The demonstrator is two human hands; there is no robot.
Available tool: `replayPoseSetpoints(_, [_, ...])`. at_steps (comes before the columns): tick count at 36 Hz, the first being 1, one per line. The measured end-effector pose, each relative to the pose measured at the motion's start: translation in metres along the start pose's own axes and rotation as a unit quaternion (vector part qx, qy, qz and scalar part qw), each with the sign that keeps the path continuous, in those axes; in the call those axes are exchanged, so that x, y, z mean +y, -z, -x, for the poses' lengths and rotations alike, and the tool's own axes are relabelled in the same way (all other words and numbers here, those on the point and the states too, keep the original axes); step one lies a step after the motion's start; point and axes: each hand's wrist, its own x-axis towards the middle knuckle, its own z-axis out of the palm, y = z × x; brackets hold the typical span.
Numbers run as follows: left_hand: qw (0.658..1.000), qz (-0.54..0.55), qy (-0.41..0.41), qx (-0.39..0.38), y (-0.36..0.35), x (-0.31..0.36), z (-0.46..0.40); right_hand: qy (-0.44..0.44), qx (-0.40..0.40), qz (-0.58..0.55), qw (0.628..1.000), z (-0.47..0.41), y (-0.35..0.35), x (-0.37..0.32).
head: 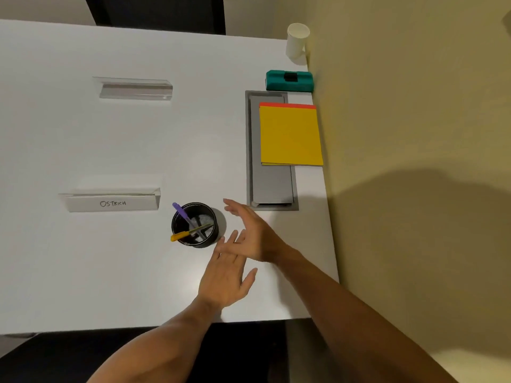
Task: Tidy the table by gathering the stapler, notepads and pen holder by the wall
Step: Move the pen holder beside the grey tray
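- Two of three task items sit by the wall (414, 106) already: teal stapler (289, 81) touching it, yellow notepads (291, 135) just beside it, partly over the grey cable hatch (272, 186).
- Black mesh pen holder (195, 224) stands upright on the tabletop (83, 134), well apart from the wall; purple and yellow pens lean inside.
- Left hand (225, 275): grip apart, empty, fingertips just short of the pen holder.
- Right hand (253, 233): grip apart, empty, between pen holder and wall.
- Judgement: left hand is nearer; pen holder lies ahead-left of it.
- Hard to tell: notepad count, pen holder's near base, any contact.
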Motion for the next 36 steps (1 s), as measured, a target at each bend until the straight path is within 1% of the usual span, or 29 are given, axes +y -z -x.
replayPoseSetpoints(2, [1.0, -0.007, 0.01, 0.026, 0.0, 0.002, 0.002, 0.019, -0.02, 0.017, 0.999, -0.009, -0.004, -0.008])
replayPoseSetpoints(6, [0.998, 0.041, 0.053, -0.009, 0.003, 0.004, 0.005, 0.061, -0.068, 0.087, 0.992, -0.026, -0.015, -0.022])
replayPoseSetpoints(10, [0.997, 0.051, 0.054, -0.014, 0.007, 0.005, 0.005, 0.084, -0.074, 0.129, 0.985, -0.034, -0.022, -0.03])
replayPoseSetpoints(14, [0.997, 0.055, 0.056, -0.007, 0.007, 0.005, 0.004, 0.082, -0.065, 0.116, 0.988, -0.039, -0.024, -0.035])
replayPoseSetpoints(19, [0.999, 0.043, 0.028, -0.006, 0.004, 0.003, 0.004, 0.065, -0.055, 0.082, 0.993, -0.041, -0.024, -0.039])
replayPoseSetpoints(24, [0.999, 0.033, 0.024, -0.019, 0.004, 0.002, 0.0, 0.039, 0.0, 0.014, 0.999, -0.041, -0.011, -0.031])
replayPoseSetpoints(30, [0.997, -0.015, 0.027, -0.068, 0.003, 0.002, -0.003, 0.048, 0.104, 0.001, 0.993, -0.032, 0.028, -0.017])
replayPoseSetpoints(36, [0.996, -0.04, 0.019, -0.071, 0.004, 0.0, -0.002, 0.024, 0.193, -0.001, 0.981, -0.022, 0.069, -0.007])
